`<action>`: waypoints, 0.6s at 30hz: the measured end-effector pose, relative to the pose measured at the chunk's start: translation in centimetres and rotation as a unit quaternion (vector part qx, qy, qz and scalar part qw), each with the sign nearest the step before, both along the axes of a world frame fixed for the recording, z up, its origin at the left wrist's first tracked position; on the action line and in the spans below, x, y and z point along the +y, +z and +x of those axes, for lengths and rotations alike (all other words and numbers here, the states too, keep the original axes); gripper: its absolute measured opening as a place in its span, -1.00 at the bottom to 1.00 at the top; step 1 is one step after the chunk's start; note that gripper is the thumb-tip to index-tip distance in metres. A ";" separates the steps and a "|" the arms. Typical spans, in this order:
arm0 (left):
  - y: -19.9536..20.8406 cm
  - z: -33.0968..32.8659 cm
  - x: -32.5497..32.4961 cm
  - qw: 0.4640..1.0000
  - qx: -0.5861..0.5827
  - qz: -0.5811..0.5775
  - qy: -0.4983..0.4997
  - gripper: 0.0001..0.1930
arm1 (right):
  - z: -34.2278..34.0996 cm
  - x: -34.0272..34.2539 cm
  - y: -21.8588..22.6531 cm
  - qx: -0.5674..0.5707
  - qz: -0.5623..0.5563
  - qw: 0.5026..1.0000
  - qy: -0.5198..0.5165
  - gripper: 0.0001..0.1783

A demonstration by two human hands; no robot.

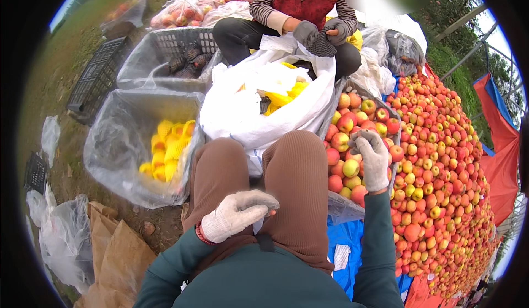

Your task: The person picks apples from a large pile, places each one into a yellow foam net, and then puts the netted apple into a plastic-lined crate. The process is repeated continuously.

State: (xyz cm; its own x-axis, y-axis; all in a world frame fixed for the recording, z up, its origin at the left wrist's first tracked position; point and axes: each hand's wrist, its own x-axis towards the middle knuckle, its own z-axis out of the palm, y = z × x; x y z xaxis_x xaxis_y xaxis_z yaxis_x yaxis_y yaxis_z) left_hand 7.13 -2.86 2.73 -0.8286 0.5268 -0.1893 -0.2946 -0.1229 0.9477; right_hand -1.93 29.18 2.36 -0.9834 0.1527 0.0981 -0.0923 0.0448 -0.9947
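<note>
My left hand [236, 215], in a white knit glove, hovers over my lap with its fingers stretched out and nothing visible in it. A red beaded bracelet [203, 234] circles that wrist. My right hand [372, 160], gloved the same way, is over a plastic-lined crate [345, 212] on the right, with loosely bent fingers spread apart and no apple in them. Red and yellow apples [351, 168] fill that crate beneath it. In front of my knees stands a white sack [231, 112] with yellow foam nets [286, 97] in its mouth.
To the left, a lined crate [104, 153] holds apples in yellow foam nets [167, 152]. Behind it, another crate [138, 60] holds dark-netted fruit [190, 62]. A co-worker [308, 10] in grey gloves handles a dark net [321, 44]. A large apple heap [435, 181] spreads rightward.
</note>
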 end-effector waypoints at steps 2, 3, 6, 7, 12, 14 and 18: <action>-0.5 -0.9 -0.2 0.999 0.019 -0.027 0.039 -0.75 | -4.3 -4.2 1.4 0.045 0.015 0.997 0.068 -0.79; -0.8 -1.3 -0.4 0.997 0.021 -0.037 0.061 -0.75 | -6.6 -6.5 2.0 0.033 0.008 0.993 0.115 -0.79; -1.6 -2.3 -0.4 0.994 -0.005 -0.035 0.099 -0.75 | -15.1 -9.6 -0.7 0.049 0.412 0.887 0.201 -0.75; -2.0 -2.5 -0.4 0.994 -0.021 -0.034 0.105 -0.74 | -17.1 -10.6 -1.7 0.070 0.587 0.784 0.191 -0.70; -4.4 -3.0 -1.0 0.991 -0.073 -0.004 0.109 -0.72 | -22.6 -11.5 -7.5 -0.039 0.725 0.653 0.217 -0.60; -4.8 -3.4 -1.3 0.992 -0.077 -0.003 0.096 -0.72 | -22.7 -11.6 -8.8 -0.056 0.706 0.672 0.216 -0.59; -4.8 -4.0 -1.4 0.992 -0.092 0.011 0.087 -0.72 | -21.8 -10.7 -7.7 -0.056 0.548 0.809 0.206 -0.57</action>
State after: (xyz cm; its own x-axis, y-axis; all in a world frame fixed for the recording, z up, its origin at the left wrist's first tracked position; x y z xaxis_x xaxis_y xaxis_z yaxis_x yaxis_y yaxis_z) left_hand 3.12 -4.30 -2.04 -0.8602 0.3841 -0.3353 -0.4343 -0.2073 0.8766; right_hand -23.71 18.48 -5.38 -0.9407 -0.3086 -0.1407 -0.2364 0.8940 -0.3807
